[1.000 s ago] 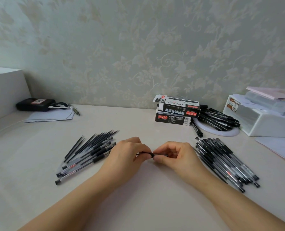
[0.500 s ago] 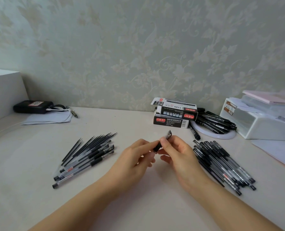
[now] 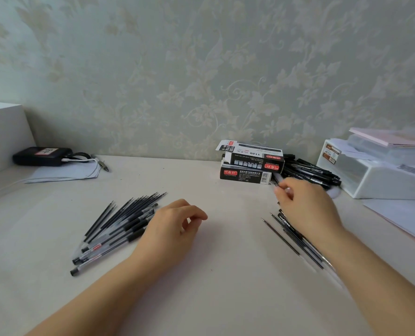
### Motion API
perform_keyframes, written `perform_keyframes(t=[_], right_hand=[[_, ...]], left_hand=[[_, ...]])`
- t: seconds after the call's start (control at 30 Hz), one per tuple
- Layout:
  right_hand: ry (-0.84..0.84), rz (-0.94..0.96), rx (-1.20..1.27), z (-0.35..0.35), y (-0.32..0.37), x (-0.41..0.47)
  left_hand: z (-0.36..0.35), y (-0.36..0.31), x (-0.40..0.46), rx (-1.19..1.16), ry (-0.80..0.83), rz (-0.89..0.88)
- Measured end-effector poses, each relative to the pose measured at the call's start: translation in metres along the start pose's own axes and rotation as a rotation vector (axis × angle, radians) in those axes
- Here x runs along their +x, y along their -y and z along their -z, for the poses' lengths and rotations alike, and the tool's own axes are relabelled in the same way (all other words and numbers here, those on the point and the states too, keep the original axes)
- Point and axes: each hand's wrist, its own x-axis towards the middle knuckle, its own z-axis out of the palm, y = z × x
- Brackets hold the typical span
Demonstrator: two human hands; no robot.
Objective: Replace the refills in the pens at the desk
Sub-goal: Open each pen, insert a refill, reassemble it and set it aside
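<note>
A fan of black gel pens and bare refills [image 3: 119, 229] lies on the desk at the left. My left hand [image 3: 172, 229] rests beside it with fingers loosely curled and holds nothing. My right hand [image 3: 306, 209] is stretched over a second pile of pens and refills [image 3: 296, 241] on the right, hiding most of it. Its fingertips point toward the back, near the refill boxes. Whether the fingers still hold the pen is hidden by the hand and by blur.
Two black refill boxes [image 3: 250, 163] are stacked at the back, with black markers [image 3: 308, 170] beside them. A white storage box [image 3: 381, 180] and papers [image 3: 405, 214] sit at the right. A black device [image 3: 41, 156] on papers and a white block [image 3: 2, 134] stand at the left.
The two hands held one pen together at the centre. They have parted: my right hand swung right over the right-hand pile, and my left hand stays near the centre, empty.
</note>
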Motion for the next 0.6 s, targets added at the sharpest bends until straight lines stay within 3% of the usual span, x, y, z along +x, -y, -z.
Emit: perform_keyframes(t=[0.2, 0.6], right_hand=[[0.062, -0.225, -0.271, 0.004, -0.031, 0.01], [0.111, -0.253, -0.333, -0.002, -0.039, 0.01]], left_hand=[[-0.001, 0.0, -0.001, 0.015, 0.005, 0.013], [0.001, 0.002, 0.0, 0.072, -0.003, 0.032]])
